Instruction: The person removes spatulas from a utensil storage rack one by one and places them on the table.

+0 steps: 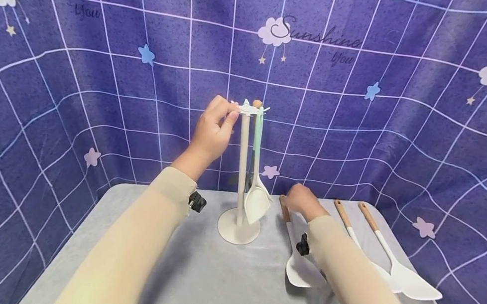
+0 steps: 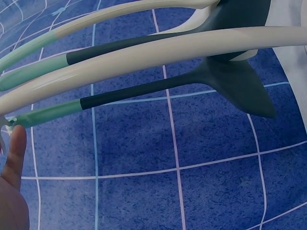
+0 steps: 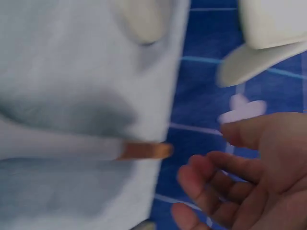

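Observation:
My left hand (image 1: 215,130) pinches the edge of the white hook ring (image 1: 248,108) atop a cream utensil stand (image 1: 242,167). Utensils with green handles hang there: a white head (image 1: 257,206) shows in the head view, and a dark turner (image 2: 240,91) hangs beside the pole in the left wrist view. My right hand (image 1: 303,200) is just past the handle end of a white utensil (image 1: 302,273) lying on the table. In the right wrist view the right hand (image 3: 244,187) has loosely bent fingers, apart from the wooden handle (image 3: 144,150), holding nothing.
Two more white utensils with wooden handles (image 1: 342,213) (image 1: 369,217) lie at the right side of the grey table (image 1: 227,290), partly behind my right sleeve. The stand's round base (image 1: 227,228) rests near the back edge. A blue-purple patterned curtain (image 1: 179,84) surrounds the table's back and sides.

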Available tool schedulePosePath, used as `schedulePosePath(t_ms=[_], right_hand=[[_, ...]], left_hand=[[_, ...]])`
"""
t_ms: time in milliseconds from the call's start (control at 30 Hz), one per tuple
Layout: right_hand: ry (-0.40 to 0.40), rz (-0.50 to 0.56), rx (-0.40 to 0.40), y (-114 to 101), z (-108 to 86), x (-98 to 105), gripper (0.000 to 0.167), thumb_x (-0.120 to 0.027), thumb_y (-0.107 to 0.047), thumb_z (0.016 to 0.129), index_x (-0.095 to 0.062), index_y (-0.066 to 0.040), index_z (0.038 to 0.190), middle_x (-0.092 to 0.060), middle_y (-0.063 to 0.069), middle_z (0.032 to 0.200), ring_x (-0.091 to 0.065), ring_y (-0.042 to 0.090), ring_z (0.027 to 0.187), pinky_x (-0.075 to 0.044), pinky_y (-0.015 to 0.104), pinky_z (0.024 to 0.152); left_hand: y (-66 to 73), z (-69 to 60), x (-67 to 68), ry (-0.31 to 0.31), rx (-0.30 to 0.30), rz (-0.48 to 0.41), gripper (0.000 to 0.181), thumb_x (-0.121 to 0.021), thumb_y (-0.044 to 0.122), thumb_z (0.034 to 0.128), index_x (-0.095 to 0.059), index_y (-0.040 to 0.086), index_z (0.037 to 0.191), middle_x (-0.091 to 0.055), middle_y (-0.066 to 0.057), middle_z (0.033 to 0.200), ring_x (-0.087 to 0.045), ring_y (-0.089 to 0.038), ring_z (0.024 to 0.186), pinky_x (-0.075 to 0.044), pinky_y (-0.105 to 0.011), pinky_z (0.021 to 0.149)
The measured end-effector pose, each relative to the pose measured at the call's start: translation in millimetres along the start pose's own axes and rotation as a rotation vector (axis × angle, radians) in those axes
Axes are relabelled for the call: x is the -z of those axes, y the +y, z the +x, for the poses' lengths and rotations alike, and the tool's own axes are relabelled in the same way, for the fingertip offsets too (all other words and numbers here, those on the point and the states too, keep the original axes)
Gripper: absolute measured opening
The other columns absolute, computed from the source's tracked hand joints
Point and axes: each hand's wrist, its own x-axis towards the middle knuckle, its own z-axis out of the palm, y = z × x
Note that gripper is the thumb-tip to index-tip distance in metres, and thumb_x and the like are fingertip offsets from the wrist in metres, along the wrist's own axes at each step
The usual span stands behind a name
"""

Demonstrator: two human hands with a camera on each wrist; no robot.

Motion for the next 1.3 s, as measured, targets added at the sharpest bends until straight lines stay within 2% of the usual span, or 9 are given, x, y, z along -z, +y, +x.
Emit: schedulePosePath(t_ms=[167,200,367,533,667,800,900,1100,1300], right_hand=[[0.17,0.218,0.146,-25.5,-1.9,32.1,0.035,-0.065,-0.029,0.111,-0.085,0.0,0.115,-0.084,0.016,0.116,-0.072,0.029,0.094,-0.062,0.044,0.087],[0.204,0.274,0.17,-31.3,-2.8,38.7,0.035,-0.064,-0.03,0.112,-0.084,-0.001,0.114,-0.083,0.015,0.111,-0.07,0.028,0.091,-0.06,0.042,0.084],[0.317,0.558,0.26,-69.6,-12.9,70.4,0.035,-0.063,-0.034,0.115,-0.082,-0.005,0.112,-0.079,0.014,0.1,-0.07,0.024,0.09,-0.056,0.03,0.077],[0.319,0.766,0.343,-109.9,-31.6,97.1,0.041,-0.061,-0.036,0.118,-0.078,-0.003,0.133,-0.08,0.022,0.128,-0.078,0.034,0.117,-0.069,0.032,0.087],[0.335,0.835,0.415,-131.0,-41.6,116.8,0.046,-0.054,-0.036,0.121,-0.069,-0.006,0.153,-0.074,0.02,0.149,-0.073,0.034,0.138,-0.07,0.042,0.102],[0.356,0.897,0.494,-145.0,-41.6,132.4,0.049,-0.051,-0.033,0.122,-0.061,-0.005,0.161,-0.067,0.017,0.161,-0.066,0.033,0.149,-0.065,0.05,0.113],[0.323,0.913,0.549,-153.6,-39.4,138.9,0.049,-0.052,-0.031,0.122,-0.059,-0.005,0.163,-0.066,0.014,0.164,-0.064,0.031,0.152,-0.06,0.053,0.12],[0.255,0.908,0.586,-159.6,-34.9,142.9,0.044,-0.06,-0.028,0.119,-0.066,-0.01,0.159,-0.072,0.013,0.156,-0.068,0.025,0.148,-0.054,0.045,0.128],[0.199,0.932,0.602,-155.7,-28.9,142.9,0.044,-0.061,-0.032,0.118,-0.068,-0.011,0.157,-0.063,0.007,0.168,-0.061,0.021,0.157,-0.052,0.056,0.129]], left_hand=[[-0.1,0.1,0.6,-0.003,0.007,0.002,0.021,-0.06,0.013,0.1167,-0.073,-0.003,0.112,-0.066,-0.021,0.121,-0.074,-0.034,0.128,-0.071,-0.038,0.077],[-0.1,0.0,0.5,-0.002,0.007,0.001,0.022,-0.06,0.013,0.1168,-0.073,-0.003,0.111,-0.066,-0.021,0.121,-0.074,-0.034,0.128,-0.071,-0.038,0.077],[-0.8,-0.9,0.1,0.013,0.002,-0.004,0.023,-0.06,0.013,0.1169,-0.073,-0.003,0.109,-0.066,-0.021,0.12,-0.073,-0.034,0.128,-0.067,-0.024,0.075],[-2.0,-1.5,0.4,0.02,0.004,-0.002,0.023,-0.06,0.014,0.117,-0.073,-0.002,0.109,-0.066,-0.021,0.119,-0.073,-0.034,0.127,-0.063,-0.017,0.075],[-2.4,-0.4,0.0,0.015,-0.002,0.014,0.023,-0.059,0.015,0.1175,-0.073,-0.002,0.109,-0.066,-0.021,0.12,-0.074,-0.033,0.128,-0.063,-0.017,0.076],[-2.6,0.1,-0.6,0.015,0.0,0.008,0.023,-0.059,0.015,0.1176,-0.073,-0.002,0.11,-0.066,-0.021,0.121,-0.073,-0.033,0.128,-0.063,-0.018,0.076],[-2.9,-0.6,-0.3,0.019,0.01,0.003,0.023,-0.059,0.015,0.1177,-0.073,-0.002,0.11,-0.066,-0.021,0.121,-0.074,-0.034,0.121,-0.063,-0.017,0.074],[-4.1,-0.7,-0.3,0.026,0.01,0.017,0.023,-0.059,0.016,0.1175,-0.073,-0.001,0.11,-0.066,-0.022,0.122,-0.073,-0.035,0.112,-0.062,-0.017,0.072],[-5.6,0.5,-2.0,0.03,0.0,0.02,0.025,-0.059,0.017,0.1178,-0.072,-0.001,0.108,-0.065,-0.021,0.121,-0.072,-0.034,0.111,-0.062,-0.018,0.073]])
